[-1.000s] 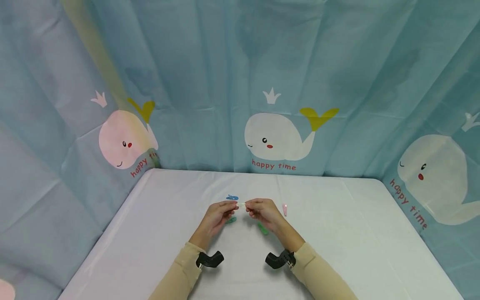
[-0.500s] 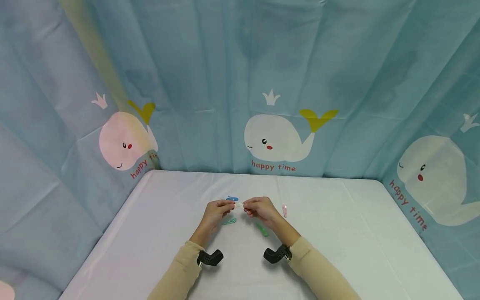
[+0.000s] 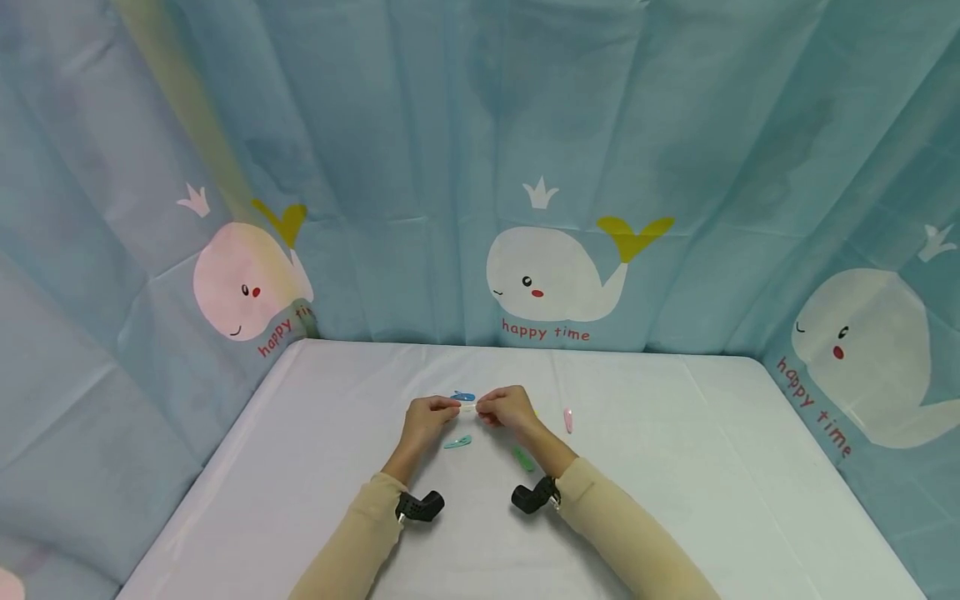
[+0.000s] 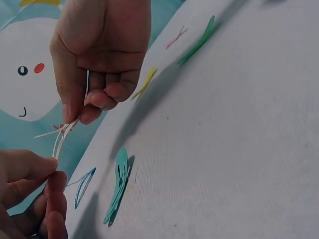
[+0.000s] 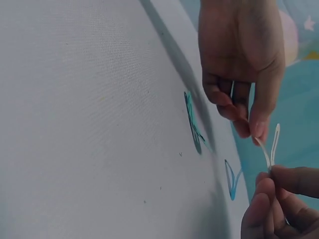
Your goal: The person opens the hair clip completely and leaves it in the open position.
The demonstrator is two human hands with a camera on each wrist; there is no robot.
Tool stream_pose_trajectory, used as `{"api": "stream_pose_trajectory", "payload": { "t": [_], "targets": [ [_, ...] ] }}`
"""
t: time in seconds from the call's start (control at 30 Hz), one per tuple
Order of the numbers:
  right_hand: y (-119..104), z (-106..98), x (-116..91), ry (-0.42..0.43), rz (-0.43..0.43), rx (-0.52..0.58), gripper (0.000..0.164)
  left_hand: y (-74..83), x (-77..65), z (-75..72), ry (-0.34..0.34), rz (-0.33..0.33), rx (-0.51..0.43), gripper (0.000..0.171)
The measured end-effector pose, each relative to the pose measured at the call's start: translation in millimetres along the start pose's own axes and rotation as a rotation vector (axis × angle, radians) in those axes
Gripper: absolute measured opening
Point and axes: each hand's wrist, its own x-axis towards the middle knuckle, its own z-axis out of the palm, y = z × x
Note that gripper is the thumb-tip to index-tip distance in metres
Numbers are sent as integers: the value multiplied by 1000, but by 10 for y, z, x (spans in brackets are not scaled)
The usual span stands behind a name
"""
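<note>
A cream snap hair clip [image 4: 61,142] is held in the air between both hands, its two arms spread apart. My left hand [image 3: 426,423] pinches one arm's end between thumb and fingers. At the joined end, my right hand [image 3: 510,410] pinches it; the right wrist view shows the other arm sticking up free. Just beyond the hands lies a blue snap clip [image 3: 463,396], spread open. Nearer, below the hands, is a teal clip [image 4: 118,185]. A green clip [image 3: 522,458] lies beside my right forearm.
A pink clip [image 3: 568,420] lies to the right of my right hand. The yellow clip [image 4: 144,83] is mostly hidden behind that hand in the head view. All rest on a white-covered table [image 3: 675,467], with a blue whale-print curtain [image 3: 420,167] behind.
Both hands have shifted slightly left with the cream hair clip, the right one further and turning over. The teal clip has come into fuller view. The clips on the table stay put.
</note>
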Motion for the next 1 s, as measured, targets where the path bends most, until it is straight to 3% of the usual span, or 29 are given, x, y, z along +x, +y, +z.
{"api": "stream_pose_trajectory", "payload": {
  "t": [0.37,0.8,1.0],
  "targets": [
    [1,139,88,28,28,-85,8,-74,69,-34,22,10,180,11],
    [-10,208,134,76,-33,-259,4,-21,99,-18,10,41,351,8],
    [-29,233,88,81,-73,-339,5,-23,78,-53,-3,55,379,9]
  ]
}}
